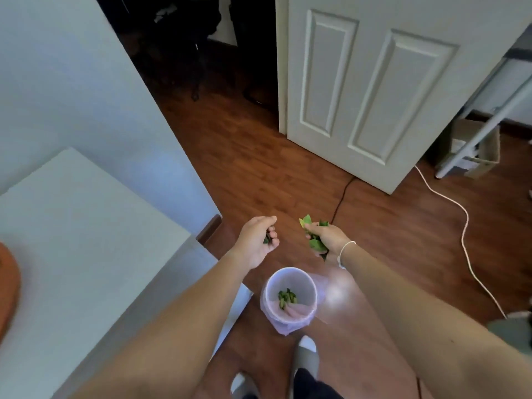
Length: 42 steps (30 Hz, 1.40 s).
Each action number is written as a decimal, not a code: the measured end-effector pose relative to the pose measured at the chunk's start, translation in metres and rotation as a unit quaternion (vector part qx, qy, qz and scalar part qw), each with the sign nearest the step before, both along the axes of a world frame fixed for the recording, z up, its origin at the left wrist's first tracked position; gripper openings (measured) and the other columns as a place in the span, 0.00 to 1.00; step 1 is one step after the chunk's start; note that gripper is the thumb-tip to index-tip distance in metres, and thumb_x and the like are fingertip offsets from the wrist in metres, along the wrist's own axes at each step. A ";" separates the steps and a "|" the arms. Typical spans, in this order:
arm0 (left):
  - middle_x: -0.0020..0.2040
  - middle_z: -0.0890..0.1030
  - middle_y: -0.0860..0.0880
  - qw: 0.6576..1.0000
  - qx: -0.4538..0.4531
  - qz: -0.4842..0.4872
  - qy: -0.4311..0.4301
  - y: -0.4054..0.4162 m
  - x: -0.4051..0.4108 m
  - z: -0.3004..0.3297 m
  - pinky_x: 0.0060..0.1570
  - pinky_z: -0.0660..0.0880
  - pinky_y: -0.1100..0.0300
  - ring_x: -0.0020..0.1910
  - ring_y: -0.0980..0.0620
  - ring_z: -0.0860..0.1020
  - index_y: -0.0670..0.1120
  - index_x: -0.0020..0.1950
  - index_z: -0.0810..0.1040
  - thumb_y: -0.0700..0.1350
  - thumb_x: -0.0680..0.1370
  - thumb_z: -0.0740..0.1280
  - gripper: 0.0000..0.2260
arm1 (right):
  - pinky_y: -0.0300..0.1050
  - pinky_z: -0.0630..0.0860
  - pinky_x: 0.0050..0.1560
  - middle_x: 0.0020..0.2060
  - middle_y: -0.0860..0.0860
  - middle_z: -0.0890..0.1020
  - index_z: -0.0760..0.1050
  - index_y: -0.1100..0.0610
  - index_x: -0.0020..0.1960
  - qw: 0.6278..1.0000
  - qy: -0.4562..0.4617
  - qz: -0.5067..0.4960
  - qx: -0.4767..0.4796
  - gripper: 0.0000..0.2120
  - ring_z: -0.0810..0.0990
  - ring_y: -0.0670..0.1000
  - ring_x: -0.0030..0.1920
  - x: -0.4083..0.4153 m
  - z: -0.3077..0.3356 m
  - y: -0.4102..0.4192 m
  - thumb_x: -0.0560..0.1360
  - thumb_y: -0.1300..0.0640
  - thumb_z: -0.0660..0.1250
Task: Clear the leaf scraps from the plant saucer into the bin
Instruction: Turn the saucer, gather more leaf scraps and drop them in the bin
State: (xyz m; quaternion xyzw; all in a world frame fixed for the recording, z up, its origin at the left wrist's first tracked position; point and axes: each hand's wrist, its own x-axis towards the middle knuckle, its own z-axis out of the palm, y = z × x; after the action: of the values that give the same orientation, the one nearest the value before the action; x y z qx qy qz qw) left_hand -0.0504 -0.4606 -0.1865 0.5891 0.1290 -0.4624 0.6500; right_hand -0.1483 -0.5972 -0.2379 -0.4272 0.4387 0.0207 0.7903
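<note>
A small white bin (290, 296) lined with a pale purple bag stands on the wooden floor below my hands, with several green leaf scraps (286, 298) at its bottom. My right hand (324, 240) is closed around a bunch of green leaf scraps (313, 243), held above and just beyond the bin. My left hand (259, 240) is curled around a few dark green scraps (267, 239), also a little beyond the bin. An orange-brown curved edge, maybe the plant saucer (8, 283), shows at the far left on the white table.
A white table (86, 240) fills the left side, its corner close to the bin. A white panelled door (359, 90) stands ahead. A black cable (341, 200) and a white cable (463, 226) lie on the floor. My slippered feet (305, 358) are just behind the bin.
</note>
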 end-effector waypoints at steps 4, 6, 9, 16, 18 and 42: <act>0.32 0.65 0.49 0.996 0.066 -0.028 0.057 -0.006 -0.009 -0.064 0.28 0.64 0.63 0.29 0.53 0.63 0.44 0.47 0.74 0.39 0.80 0.61 0.04 | 0.31 0.55 0.16 0.27 0.53 0.66 0.67 0.56 0.34 0.997 0.067 -0.037 0.008 0.14 0.60 0.43 0.15 -0.016 -0.067 0.007 0.78 0.57 0.64; 0.32 0.65 0.48 0.990 0.109 -0.043 0.082 -0.007 -0.016 -0.107 0.29 0.64 0.63 0.29 0.53 0.63 0.44 0.47 0.77 0.39 0.80 0.61 0.06 | 0.32 0.56 0.16 0.28 0.53 0.65 0.68 0.57 0.33 0.993 0.095 -0.057 0.027 0.16 0.60 0.43 0.14 -0.024 -0.107 0.014 0.78 0.55 0.64; 0.31 0.64 0.49 0.979 0.169 -0.037 0.108 -0.010 -0.028 -0.175 0.29 0.63 0.65 0.28 0.54 0.63 0.43 0.43 0.76 0.39 0.79 0.61 0.07 | 0.33 0.61 0.16 0.28 0.53 0.70 0.69 0.57 0.33 0.987 0.147 -0.063 0.034 0.16 0.67 0.44 0.15 -0.029 -0.172 0.022 0.78 0.54 0.63; 0.34 0.70 0.46 0.960 0.228 -0.006 0.164 -0.024 -0.033 -0.313 0.31 0.67 0.64 0.30 0.53 0.67 0.41 0.41 0.74 0.38 0.79 0.62 0.07 | 0.36 0.67 0.21 0.30 0.53 0.72 0.69 0.56 0.37 0.965 0.239 -0.081 0.070 0.11 0.70 0.50 0.27 -0.034 -0.317 0.038 0.77 0.57 0.59; 0.38 0.73 0.45 0.957 0.228 0.017 0.181 -0.027 -0.033 -0.347 0.32 0.69 0.63 0.32 0.53 0.70 0.40 0.50 0.73 0.43 0.80 0.60 0.07 | 0.39 0.76 0.28 0.35 0.56 0.77 0.72 0.57 0.39 0.959 0.241 -0.110 0.100 0.08 0.77 0.54 0.34 -0.029 -0.351 0.043 0.76 0.56 0.61; 0.54 0.73 0.45 0.953 0.257 -0.108 0.120 -0.014 -0.026 -0.327 0.62 0.70 0.56 0.55 0.48 0.72 0.40 0.69 0.68 0.53 0.80 0.58 0.23 | 0.30 0.61 0.16 0.18 0.52 0.69 0.70 0.60 0.35 0.953 0.229 -0.144 0.134 0.19 0.64 0.46 0.14 -0.029 -0.318 0.044 0.81 0.58 0.50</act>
State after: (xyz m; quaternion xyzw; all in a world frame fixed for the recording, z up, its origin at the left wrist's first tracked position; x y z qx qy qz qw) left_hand -0.0766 -0.4749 -0.5134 0.6865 0.2562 -0.5487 0.4026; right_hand -0.1776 -0.5532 -0.5557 -0.2337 0.6582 0.0625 0.7129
